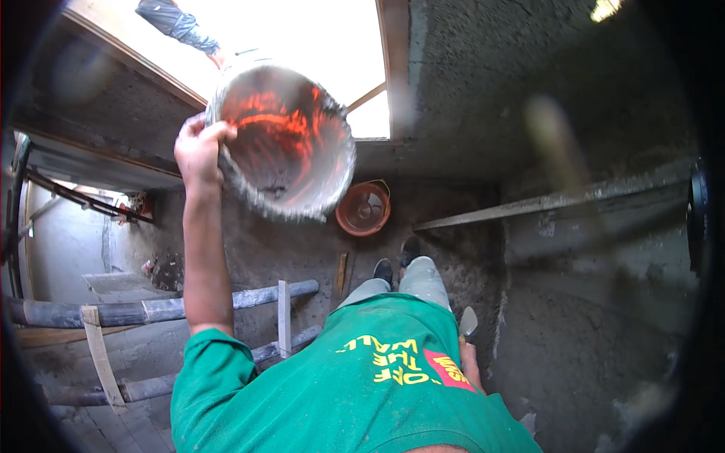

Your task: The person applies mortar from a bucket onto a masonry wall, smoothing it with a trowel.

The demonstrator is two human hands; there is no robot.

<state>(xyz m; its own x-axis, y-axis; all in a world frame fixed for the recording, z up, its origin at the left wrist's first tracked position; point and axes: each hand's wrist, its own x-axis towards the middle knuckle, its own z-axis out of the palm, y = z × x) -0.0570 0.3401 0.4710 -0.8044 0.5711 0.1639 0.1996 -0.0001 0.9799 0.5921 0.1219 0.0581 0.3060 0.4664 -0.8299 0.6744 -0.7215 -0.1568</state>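
My left hand (200,147) is raised and closed on the rim of a cement-smeared bucket (291,143). The bucket is tilted with its mouth toward me; the inside glows orange and holds only grey residue. Beyond it, another person's hand (219,58) in a grey-blue sleeve reaches through the bright opening by the bucket's far side; whether it touches the bucket I cannot tell. Low at my right side, my right hand (470,364) is closed, partly hidden by my shirt. A trowel (468,322) extends from it, its blade pointing away from me.
An orange bucket (362,208) stands on the floor ahead of my feet. A long board (559,201) slants along the right wall. To my left are poles (166,309) joined by wooden slats (284,318). A wood-framed opening (317,34) lies above.
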